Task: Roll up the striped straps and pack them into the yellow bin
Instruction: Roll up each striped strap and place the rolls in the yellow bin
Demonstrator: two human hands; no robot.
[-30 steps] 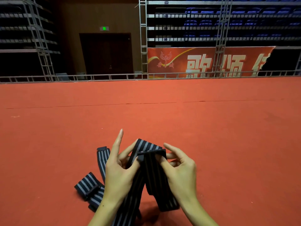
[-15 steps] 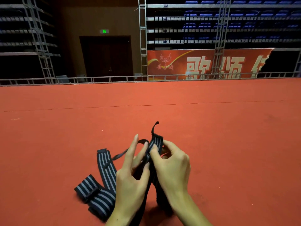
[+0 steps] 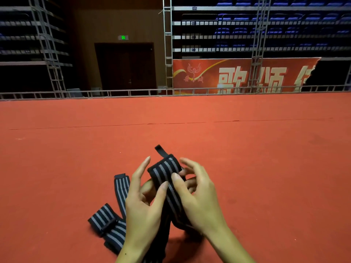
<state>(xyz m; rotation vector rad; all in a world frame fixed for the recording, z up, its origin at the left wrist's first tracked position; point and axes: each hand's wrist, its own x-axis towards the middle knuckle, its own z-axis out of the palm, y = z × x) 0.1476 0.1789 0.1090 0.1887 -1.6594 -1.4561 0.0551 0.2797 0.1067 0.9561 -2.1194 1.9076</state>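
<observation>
Held above the red carpet: striped strap, folded over at its top, pinched by left hand and right hand, thumbs pressed on its face. Lay flat just left of the hands: second striped strap.

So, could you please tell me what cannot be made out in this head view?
- Yellow bin: not in frame.
- Black-and-grey striped strap: lower length hidden behind left hand and right hand, cut off by bottom edge.
- Second striped strap on red carpet: partly behind left wrist.
</observation>
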